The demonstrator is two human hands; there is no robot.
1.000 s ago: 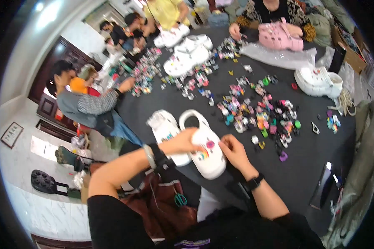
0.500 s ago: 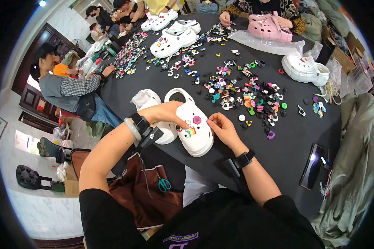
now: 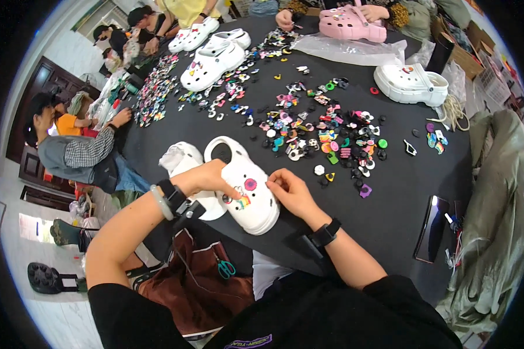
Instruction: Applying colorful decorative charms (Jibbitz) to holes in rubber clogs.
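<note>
A white foam clog (image 3: 261,212) rests toe toward me, with a pink round charm and a rainbow-coloured charm on its upper. My left hand (image 3: 214,177) grips it across the opening, its thumb on the upper beside the rainbow charm. At the clog's right side is my right hand (image 3: 292,193), fingers pinched together against the edge. Whatever those fingertips hold, if anything, is hidden. Just left of this clog, a second white clog (image 3: 180,156) with white wrapping in its heel stands partly behind my left hand and wrist.
Loose shoe charms (image 3: 332,134) are scattered ahead on the black table (image 3: 355,232). More white clogs (image 3: 212,65) stand at the far left, another white clog (image 3: 410,87) at the right. Someone's hands handle a pink clog (image 3: 352,24). A phone (image 3: 432,230) lies at the right.
The view has shifted, so the table things sit further left in the picture. Both hands keep their places on the clog, with no clear change in grip.
</note>
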